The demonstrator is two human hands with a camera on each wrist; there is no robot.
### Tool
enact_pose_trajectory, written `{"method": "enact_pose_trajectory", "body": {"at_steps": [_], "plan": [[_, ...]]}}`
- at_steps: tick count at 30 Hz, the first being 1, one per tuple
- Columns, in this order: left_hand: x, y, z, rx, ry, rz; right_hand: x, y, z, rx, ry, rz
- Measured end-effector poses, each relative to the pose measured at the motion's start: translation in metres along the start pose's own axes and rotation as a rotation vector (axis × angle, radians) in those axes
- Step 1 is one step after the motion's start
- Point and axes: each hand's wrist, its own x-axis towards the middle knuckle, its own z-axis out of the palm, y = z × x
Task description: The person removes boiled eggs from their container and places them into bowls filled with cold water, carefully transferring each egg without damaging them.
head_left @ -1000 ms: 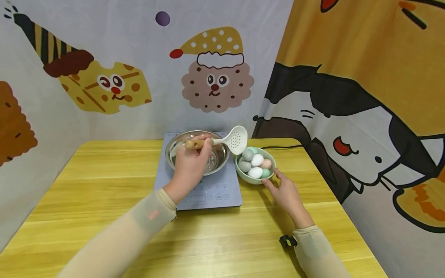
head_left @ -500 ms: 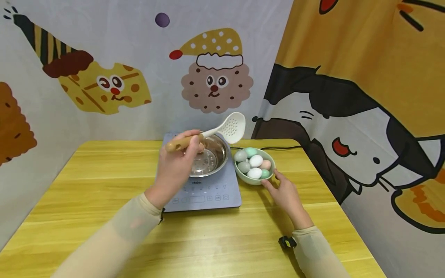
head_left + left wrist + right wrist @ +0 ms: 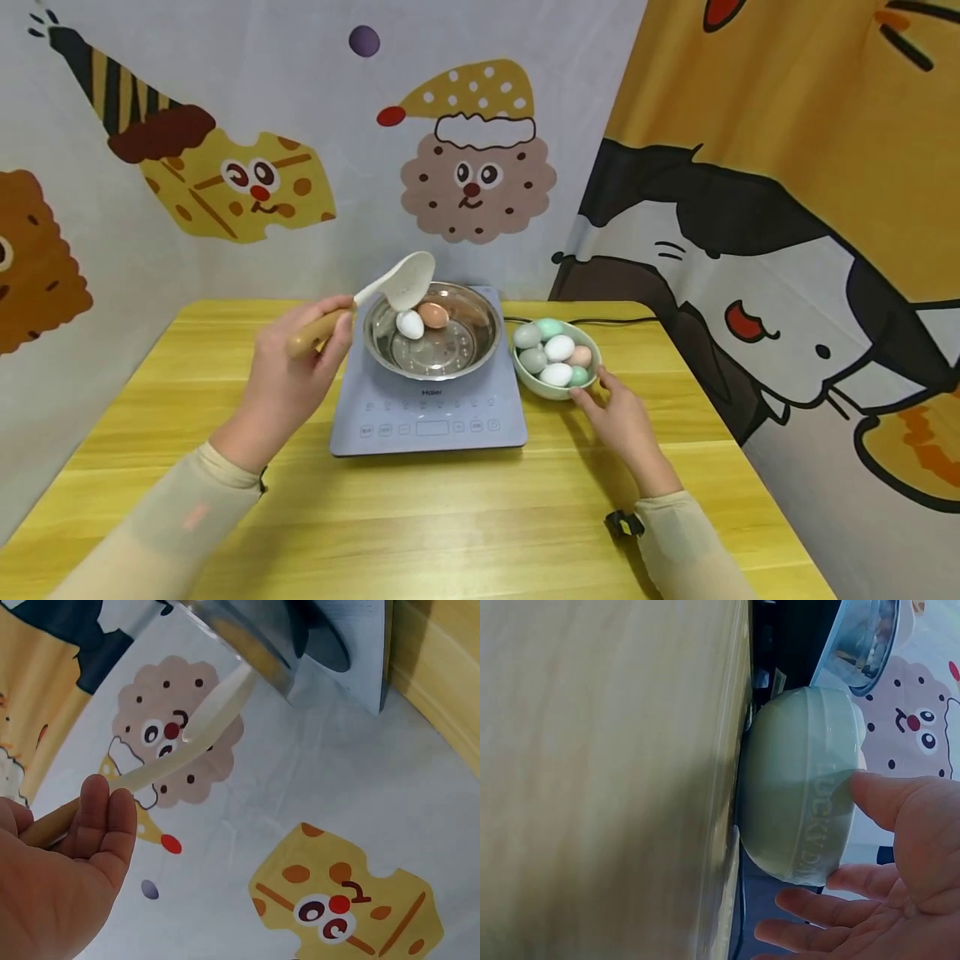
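Observation:
My left hand (image 3: 296, 367) grips the wooden handle of a white slotted spoon (image 3: 411, 282). The spoon's head is tilted over the back left rim of a steel pan (image 3: 483, 325). Inside that pan lie a white egg (image 3: 410, 325) and a brown egg (image 3: 433, 315), side by side just below the spoon. My right hand (image 3: 622, 425) rests its thumb and forefinger against the near right side of a pale green bowl (image 3: 538, 385), the other fingers loosely extended in the right wrist view. Several white, grey, green and pink eggs (image 3: 558, 348) fill the bowl.
The pan stands on a flat grey-blue induction cooker (image 3: 431, 442), with the bowl close to its right side. A black cord (image 3: 618, 320) runs behind the bowl along the back of the wooden table (image 3: 450, 533). A printed cloth (image 3: 300, 67) hangs behind.
My left hand has moved left with the slotted spoon, whose head shifted from near the bowl to above the pan. Both eggs in the pan now show fully. The right hand stays at the bowl.

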Motion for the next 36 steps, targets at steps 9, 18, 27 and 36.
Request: {"method": "enact_pose_trajectory", "body": {"at_steps": [9,18,27,36], "plan": [[-0.002,-0.001,0.02,-0.019,-0.076,0.108,-0.001,0.0,0.002,0.01,-0.006,0.003],[0.0,0.006,0.027,-0.084,-0.091,0.074,0.0,-0.002,-0.001,0.005,-0.005,0.007],[-0.005,0.015,0.028,-0.112,-0.1,0.109,0.0,-0.001,-0.001,0.0,-0.003,0.003],[-0.014,0.029,0.019,-0.128,-0.113,0.025,-0.001,-0.002,-0.003,-0.001,-0.005,0.004]]}}
